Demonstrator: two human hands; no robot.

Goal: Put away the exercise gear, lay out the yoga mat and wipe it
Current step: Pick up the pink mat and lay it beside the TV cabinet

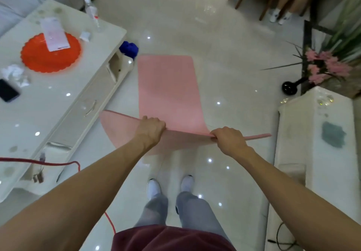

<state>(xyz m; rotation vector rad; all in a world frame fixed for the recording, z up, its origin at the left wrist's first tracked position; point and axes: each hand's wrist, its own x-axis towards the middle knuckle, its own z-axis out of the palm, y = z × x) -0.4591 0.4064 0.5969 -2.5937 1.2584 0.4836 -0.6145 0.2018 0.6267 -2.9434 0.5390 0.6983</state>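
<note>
Where the yoga mat (168, 86) ends, a blue-capped bottle (128, 51) stands.

Lighting: even, soft. Glare: pinpoint lamp reflections on glossy pale floor (175, 26), beyond and beneath right hand (228, 139). Focus: soft overall. Edges: wide-angle bowing.

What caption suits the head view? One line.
Left hand and right hand hold the near edge of the pink yoga mat.
</note>
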